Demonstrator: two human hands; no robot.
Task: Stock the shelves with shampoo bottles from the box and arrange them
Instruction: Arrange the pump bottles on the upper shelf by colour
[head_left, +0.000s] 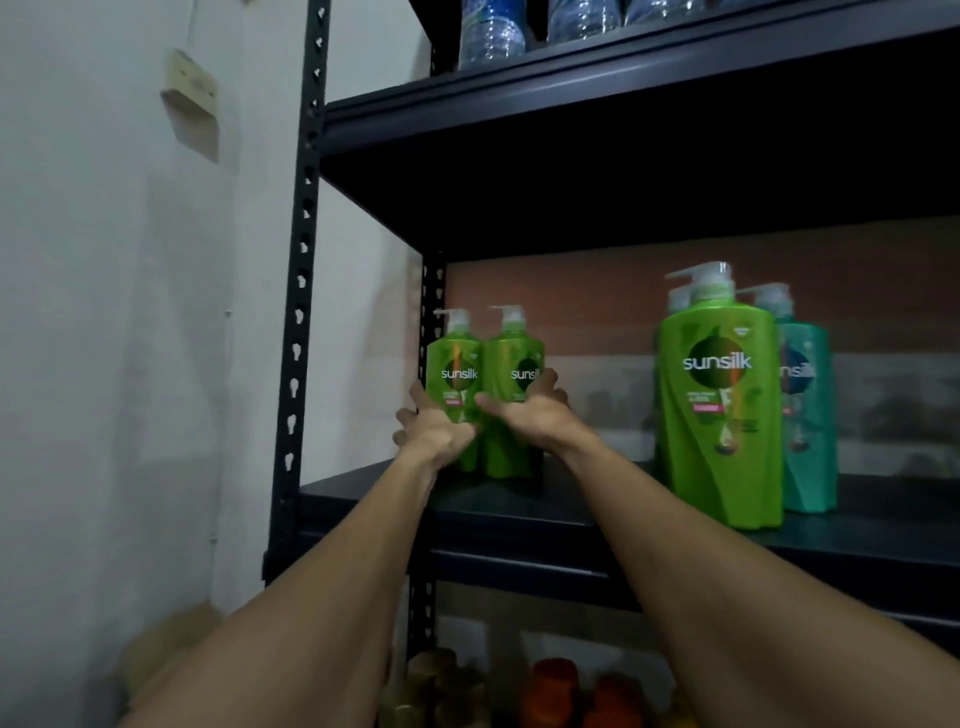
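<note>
Two green Sunsilk pump bottles stand side by side at the back left of the dark shelf board (519, 512). My left hand (434, 428) grips the left green bottle (453, 364) low on its front. My right hand (535, 410) wraps around the right green bottle (514, 358). Both bottles are upright and touch each other. Further right, near the shelf's front edge, stands a bigger-looking green bottle (719, 400) with a teal bottle (805, 410) behind it.
A black slotted upright post (301, 291) frames the shelf on the left, next to a white wall. Water bottles (491, 34) sit on the shelf above. Orange and brown containers (556, 686) fill the shelf below. A cardboard box (171, 649) is at the lower left.
</note>
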